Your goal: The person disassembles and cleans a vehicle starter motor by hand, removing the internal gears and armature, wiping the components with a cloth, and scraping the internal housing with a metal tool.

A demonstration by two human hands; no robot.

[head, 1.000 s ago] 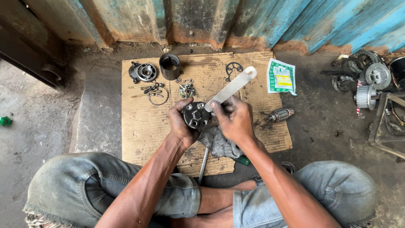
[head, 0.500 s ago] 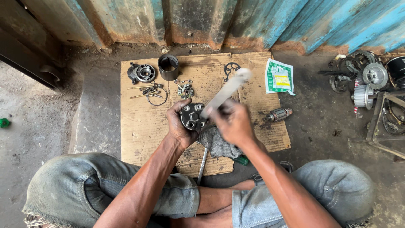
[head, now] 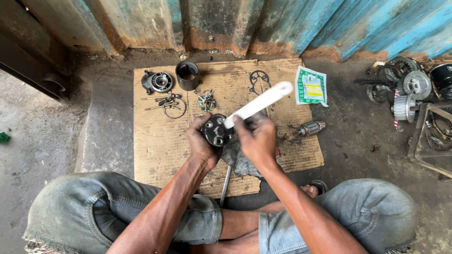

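- I see a round black motor end cap point(head: 216, 130) held above the cardboard sheet point(head: 160, 141), just in front of my knees.
- My left hand point(head: 201, 141) is closed around the cap from below and from the left, fingers curled about its rim.
- My right hand point(head: 256, 138) is closed on the lower end of a flat white tool point(head: 258, 104); the tool's near end touches the cap's right edge and its far end points up and to the right.
- A grey rag point(head: 238, 162) lies under both hands, and a thin metal rod point(head: 225, 186) runs from it toward me.
- On the cardboard beyond the hands, I note a small cluster of brush parts point(head: 206, 101), a wire ring with long bolts point(head: 172, 104), a dark cylindrical housing point(head: 187, 75), and a metal end bracket point(head: 157, 82).
- A thin black gasket point(head: 259, 79) lies at the far edge; an armature point(head: 310, 128) lies to the right.
- A green and white packet point(head: 310, 87) rests half off the cardboard, on the ground.
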